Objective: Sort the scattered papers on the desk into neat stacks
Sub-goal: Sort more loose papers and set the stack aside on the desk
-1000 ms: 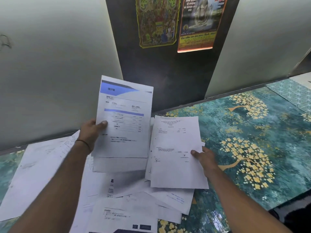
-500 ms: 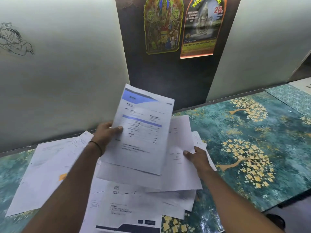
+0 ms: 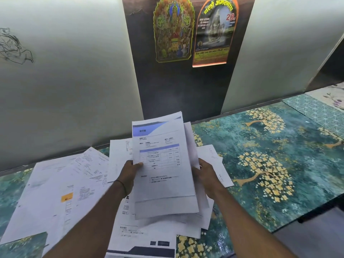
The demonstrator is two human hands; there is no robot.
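A small stack of printed sheets [image 3: 163,175], topped by a page with a blue header, is held up above the desk between both hands. My left hand [image 3: 129,174] grips its left edge, thumb on the front. My right hand [image 3: 205,175] holds the right edge, fingers behind the sheets. Several loose papers [image 3: 61,187] lie scattered flat on the desk to the left and under the held stack. One white sheet [image 3: 217,161] pokes out to the right behind my right hand.
The desk [image 3: 270,164] has a teal cover with yellow flower trees. A pale wall with a dark panel [image 3: 182,86] and two posters rises right behind the papers. The desk's front edge runs at the lower right.
My right hand lifted its sheet off the desk and brought it behind the blue-header page. Both hands now hold one combined stack in the middle.
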